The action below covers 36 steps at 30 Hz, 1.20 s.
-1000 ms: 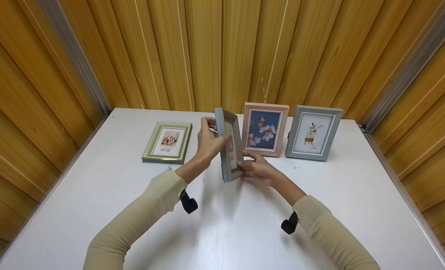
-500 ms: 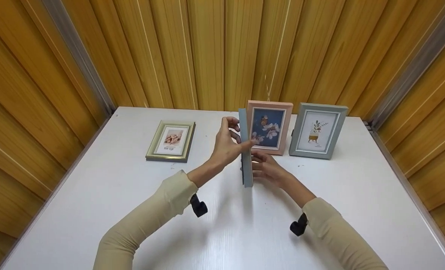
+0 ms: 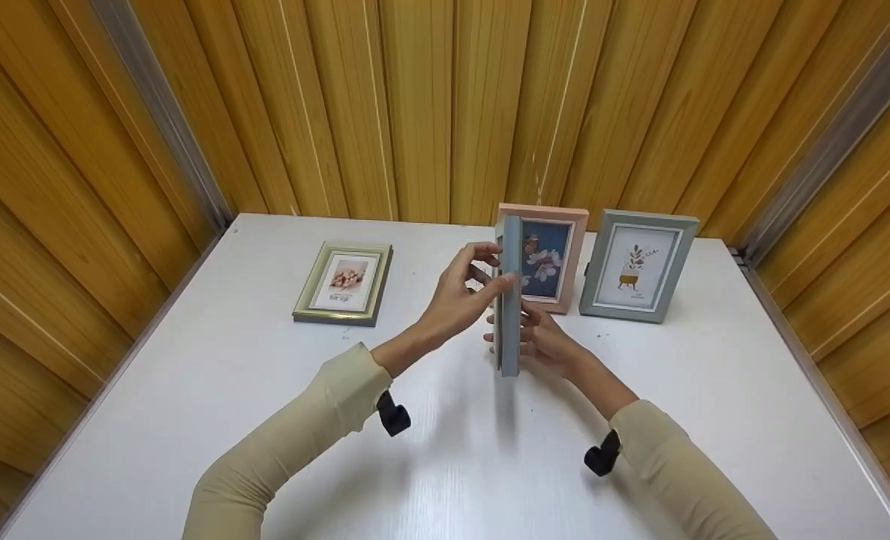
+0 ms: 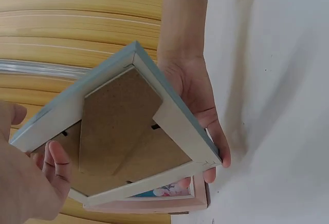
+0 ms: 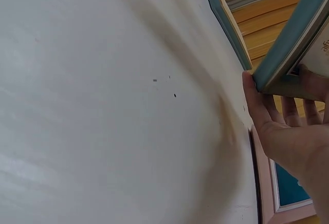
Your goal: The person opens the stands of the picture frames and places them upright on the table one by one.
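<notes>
A blue-grey photo frame is held upright and nearly edge-on over the table. My left hand pinches its upper part, thumb on the near edge and fingers behind. Lower down, my right hand grips it, with fingertips showing past its left side. In the left wrist view, the brown backing and stand flap face the camera. The right wrist view shows the right thumb on the picture side and the fingers beneath. Directly behind stands a pink photo frame with a blossom picture, partly covered.
A grey-green photo frame with a plant picture stands right of the pink one. At left, a gold photo frame lies face up on the white table. Yellow wood-look panels enclose the back and sides.
Both hands have shifted right with the blue-grey frame, which has turned from showing its picture to nearly edge-on. Right fingertips now show on its left side. The other frames stay put.
</notes>
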Each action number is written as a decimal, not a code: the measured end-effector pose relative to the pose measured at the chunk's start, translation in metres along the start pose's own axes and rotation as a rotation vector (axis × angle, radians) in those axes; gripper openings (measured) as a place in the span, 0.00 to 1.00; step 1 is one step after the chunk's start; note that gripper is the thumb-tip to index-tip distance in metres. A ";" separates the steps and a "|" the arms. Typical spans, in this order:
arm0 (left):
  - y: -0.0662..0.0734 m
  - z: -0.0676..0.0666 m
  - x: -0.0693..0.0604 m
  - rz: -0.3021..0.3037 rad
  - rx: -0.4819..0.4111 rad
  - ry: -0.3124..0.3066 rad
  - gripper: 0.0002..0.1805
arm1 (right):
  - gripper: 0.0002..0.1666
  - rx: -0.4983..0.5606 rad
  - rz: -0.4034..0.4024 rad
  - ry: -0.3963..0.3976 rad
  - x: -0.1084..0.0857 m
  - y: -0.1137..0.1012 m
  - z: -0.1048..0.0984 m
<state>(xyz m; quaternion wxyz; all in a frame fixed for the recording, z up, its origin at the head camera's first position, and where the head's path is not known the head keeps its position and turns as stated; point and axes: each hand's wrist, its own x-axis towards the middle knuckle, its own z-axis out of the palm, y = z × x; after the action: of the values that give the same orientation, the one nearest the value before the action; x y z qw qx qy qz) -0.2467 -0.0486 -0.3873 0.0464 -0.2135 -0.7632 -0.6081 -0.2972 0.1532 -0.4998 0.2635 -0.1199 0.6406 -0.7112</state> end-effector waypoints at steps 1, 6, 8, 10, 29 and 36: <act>-0.002 -0.001 0.000 0.004 -0.008 -0.018 0.26 | 0.45 0.002 -0.005 -0.001 -0.001 0.000 -0.001; -0.012 -0.005 -0.004 -0.012 -0.007 -0.133 0.29 | 0.43 0.035 -0.019 -0.003 -0.004 -0.001 -0.005; -0.018 -0.007 -0.007 -0.028 0.000 -0.183 0.33 | 0.41 0.061 -0.020 0.000 -0.005 -0.001 -0.006; -0.023 -0.008 -0.010 -0.039 0.008 -0.226 0.36 | 0.40 0.078 -0.020 0.014 -0.006 -0.001 -0.007; -0.043 -0.001 -0.019 -0.054 -0.140 -0.354 0.44 | 0.25 0.082 -0.023 0.045 -0.011 0.003 -0.011; -0.044 -0.001 -0.019 -0.049 -0.133 -0.348 0.42 | 0.27 0.071 -0.029 0.039 -0.012 0.003 -0.010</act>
<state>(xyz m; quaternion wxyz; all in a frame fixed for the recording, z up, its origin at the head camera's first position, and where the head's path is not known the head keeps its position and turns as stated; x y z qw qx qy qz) -0.2466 -0.0621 -0.4330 -0.1156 -0.2994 -0.7228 -0.6120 -0.2922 0.1682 -0.5022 0.2448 -0.1058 0.6181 -0.7395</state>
